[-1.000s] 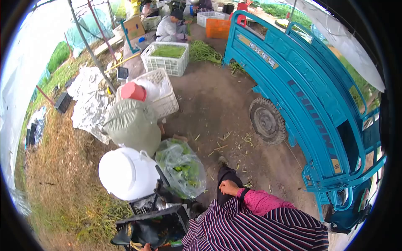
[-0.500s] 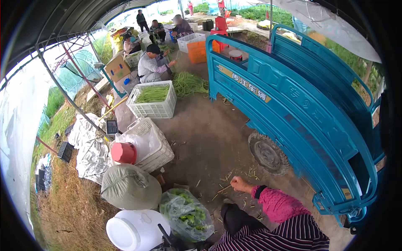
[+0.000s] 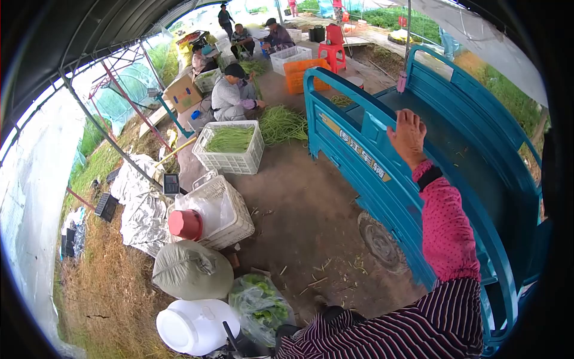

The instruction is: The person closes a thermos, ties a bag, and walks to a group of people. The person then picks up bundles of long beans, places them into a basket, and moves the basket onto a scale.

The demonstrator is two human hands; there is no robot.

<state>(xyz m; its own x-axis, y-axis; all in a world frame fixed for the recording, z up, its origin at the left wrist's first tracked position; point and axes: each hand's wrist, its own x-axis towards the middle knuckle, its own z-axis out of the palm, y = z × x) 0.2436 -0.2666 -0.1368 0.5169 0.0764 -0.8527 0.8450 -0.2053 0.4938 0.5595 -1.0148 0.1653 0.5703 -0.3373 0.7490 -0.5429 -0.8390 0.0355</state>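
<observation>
1. One hand shows: the right hand (image 3: 408, 137), at about one o'clock, lies on the top rail (image 3: 350, 91) of a blue cart (image 3: 359, 157). Its fingers hook over the rail's edge with the palm against it. The thumb is hidden, so I cannot tell how tightly it clasps. With the arm raised this way, the rail looks like a steadying hold.
2. No left hand is in view.
3. Rail and cart are painted metal, with a smooth rounded bar above ribbed side panels. The bed (image 3: 460, 155) is flat, with a few scraps on it. A dusty rubber wheel (image 3: 378, 242) stands at four o'clock on packed dirt.
4. At eleven o'clock a white latticed plastic crate (image 3: 232, 160) stands upright. Long thin green stalks (image 3: 230, 139) lie flat and parallel in it, probably so they pack evenly. A loose heap (image 3: 282, 124) lies on the ground just beside a crouching worker (image 3: 230, 96).
5. At nine o'clock a second crate (image 3: 239, 224) leans tilted, lined with clear film, and a red tub (image 3: 185, 224) touches it.
6. At seven o'clock sit a rounded grey-green sack (image 3: 191, 270), a smooth white drum (image 3: 194, 326) and a crinkled clear bag (image 3: 260, 305) of greens, all close together.
</observation>
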